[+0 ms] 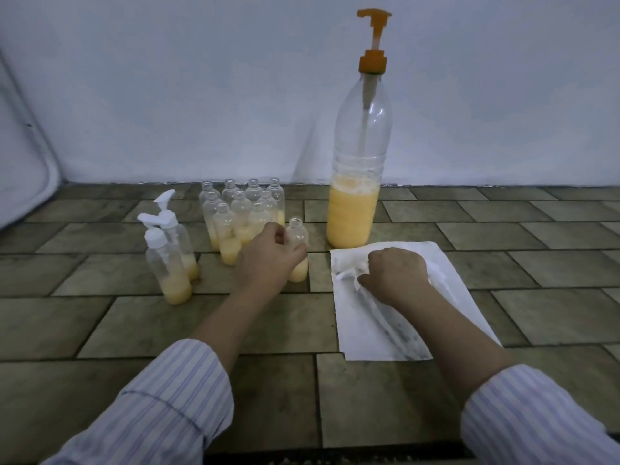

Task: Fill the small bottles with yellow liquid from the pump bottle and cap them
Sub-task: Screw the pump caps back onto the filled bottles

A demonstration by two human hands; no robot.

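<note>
A tall clear pump bottle (359, 182) with an orange pump stands at the back, about a third full of yellow liquid. My left hand (265, 260) grips an uncapped small bottle (298, 234) with yellow liquid at its bottom, standing on the floor. My right hand (394, 275) curls around white pump caps lying on a white paper sheet (436, 317). Behind my left hand stands a cluster of several uncapped small bottles (240, 209), partly filled. At the left stand two capped small bottles (169, 256) with white pump tops.
Everything sits on a brown tiled floor (235, 330) against a pale wall (201, 95). A white curved object (20, 169) leans at the far left. My striped sleeves (167, 407) fill the lower corners.
</note>
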